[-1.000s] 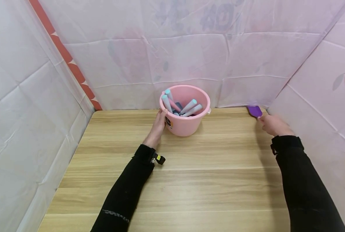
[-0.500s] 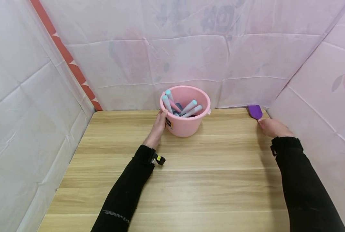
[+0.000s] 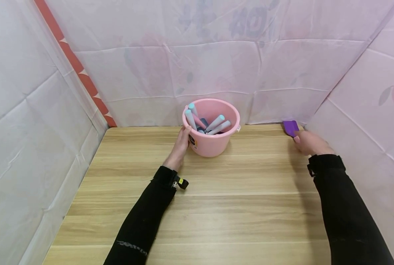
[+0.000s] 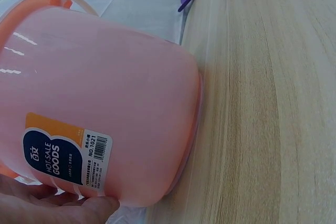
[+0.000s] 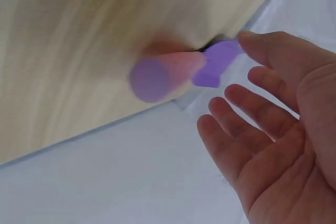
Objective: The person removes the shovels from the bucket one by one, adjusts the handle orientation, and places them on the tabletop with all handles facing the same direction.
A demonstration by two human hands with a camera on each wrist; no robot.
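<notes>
Pink plastic bucket [image 3: 211, 129] at the far middle of the wooden table [image 3: 197, 206], close to the rear wall covering, holding several pastel-handled utensils [image 3: 213, 123] that lean against its rim. Left hand [image 3: 180, 143]: fingers extended and laid flat against the bucket's left wall, thumb near the rim; in the left wrist view the fingertips [image 4: 63, 205] touch the wall just below the printed label [image 4: 65, 156], nothing being pinched. Left forearm, in a black sleeve, runs diagonally from the near edge of the table up to the bucket, the wrist low over the tabletop.

Purple spatula [image 3: 290, 127] at the far right corner of the table, blade toward the wall; in the right wrist view its pink handle [image 5: 168, 74], blurred, points toward the camera. Right hand [image 3: 308, 142]: just beside the spatula's handle end, palm open, fingers [image 5: 247, 111] spread and relaxed, holding nothing; the index fingertip lies at the purple blade, but whether it touches cannot be told. Right forearm, also black-sleeved, extends along the table's right side.
</notes>
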